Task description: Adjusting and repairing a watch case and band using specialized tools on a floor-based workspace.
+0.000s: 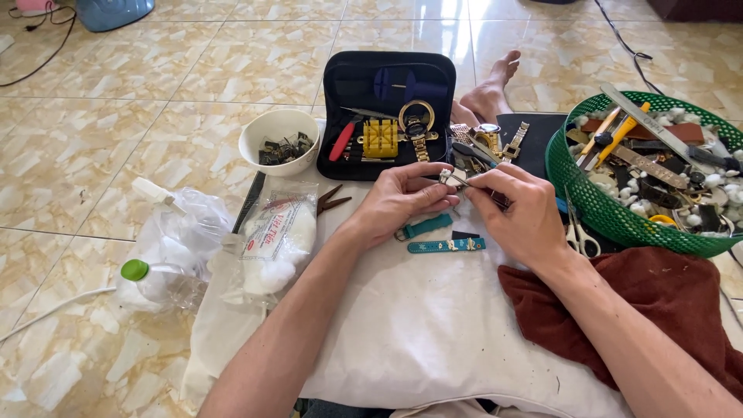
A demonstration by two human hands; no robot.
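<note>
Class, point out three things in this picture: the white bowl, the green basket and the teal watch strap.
White bowl [267, 128]: head view, on its near-left rim.
Green basket [588, 203]: head view, on its mesh wall.
Teal watch strap [430, 226]: head view, mid-strap.

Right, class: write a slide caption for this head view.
Both hands, left and right, work a small watch part over a white cloth.

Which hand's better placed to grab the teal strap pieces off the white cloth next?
Probably left. The left hand sits right above the teal strap pieces, only pinching a small metal part. The right hand is farther off and holds a thin tool.
</note>
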